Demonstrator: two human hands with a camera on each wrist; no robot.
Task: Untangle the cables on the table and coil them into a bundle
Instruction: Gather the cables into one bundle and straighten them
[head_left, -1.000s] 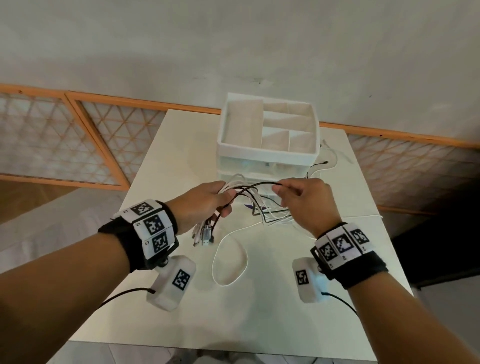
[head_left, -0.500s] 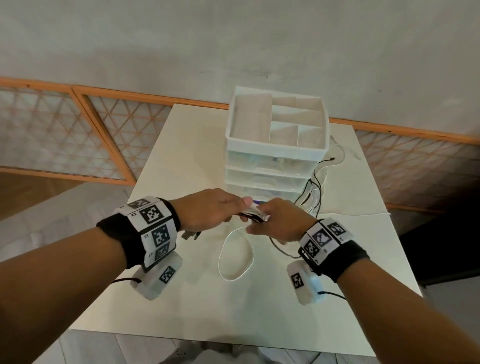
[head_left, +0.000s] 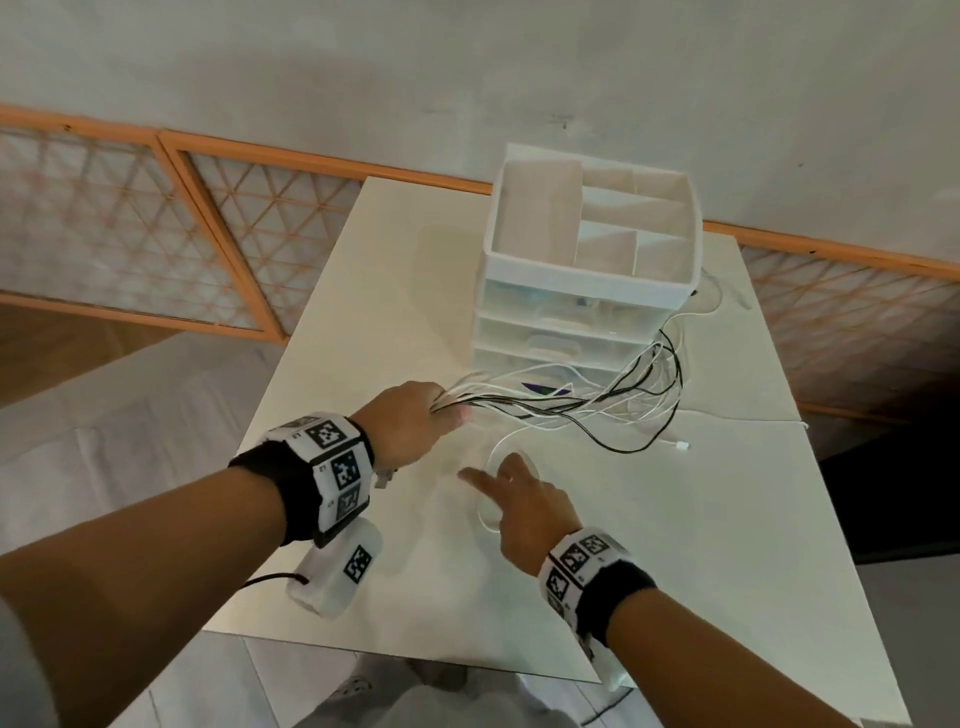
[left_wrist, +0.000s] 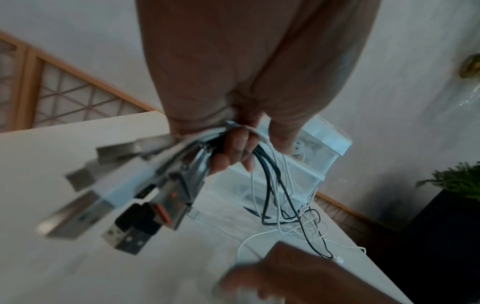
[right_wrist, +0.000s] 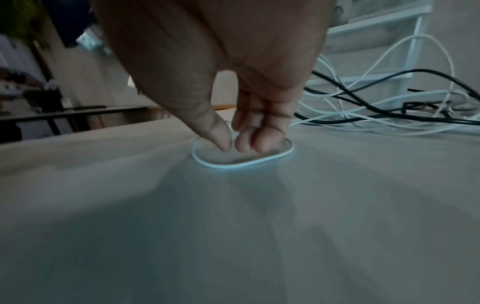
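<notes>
My left hand (head_left: 415, 421) grips a bundle of white and black cables (head_left: 571, 405) just behind their plugs. In the left wrist view the fingers (left_wrist: 233, 152) curl round the strands, and several USB plugs (left_wrist: 135, 205) stick out below the fist. The cables fan out to the right, along the foot of the drawer unit, still crossing one another. A loose white loop (right_wrist: 233, 164) lies flat on the table. My right hand (right_wrist: 232, 144) points down into that loop with thumb and fingertips on the tabletop, holding nothing.
A white drawer organizer (head_left: 587, 291) with an open divided top stands at the back of the white table (head_left: 363, 322). A white connector end (head_left: 680, 445) lies to the right. Beyond the table's right edge are a dark cabinet and a plant (left_wrist: 457, 181).
My right hand has let go of the strands beside the left hand and dropped toward me onto the white loop. The left hand keeps its hold; the cables now trail out to the right.
</notes>
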